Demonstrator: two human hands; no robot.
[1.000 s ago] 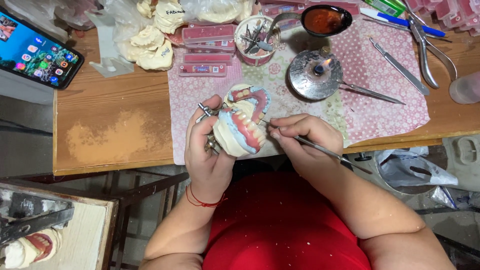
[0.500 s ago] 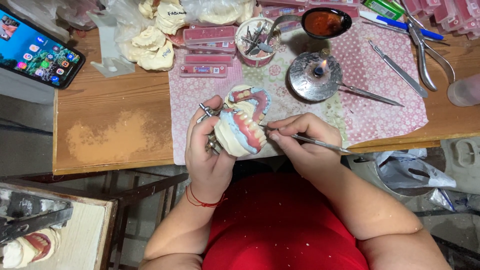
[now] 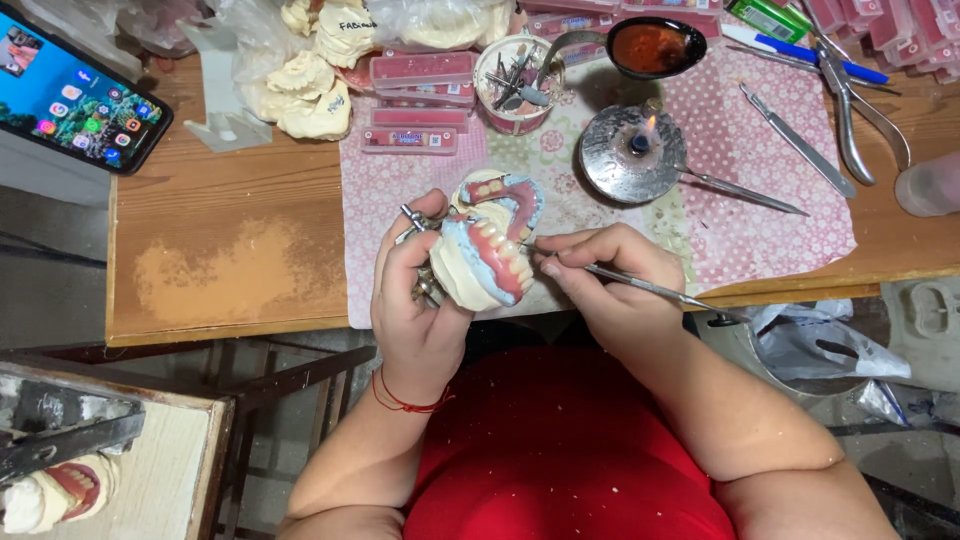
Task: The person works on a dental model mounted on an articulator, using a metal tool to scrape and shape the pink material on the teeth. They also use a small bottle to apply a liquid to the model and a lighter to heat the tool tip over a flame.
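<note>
Denture model in one hand, metal pick in the other

Biggest first: the wooden bench (image 3: 230, 260) with the pink dotted cloth (image 3: 740, 200) over its right half, a phone (image 3: 75, 95) at far left, plaster casts (image 3: 305, 85) at the far edge, and a little lit burner (image 3: 635, 150) far right of my hands. My left hand (image 3: 420, 310) is wrapped around the plaster denture model (image 3: 485, 250), fingers curled shut behind it, held up just off the near edge of the cloth. I'd guess it's chunky and stiff but chips easily, and the pink wax gums look soft, so I hold it by the plaster base, not the teeth. My right hand (image 3: 610, 275) pinches a thin metal pick (image 3: 640, 287) like a pen, its tip right at the teeth on the model's right side.
</note>
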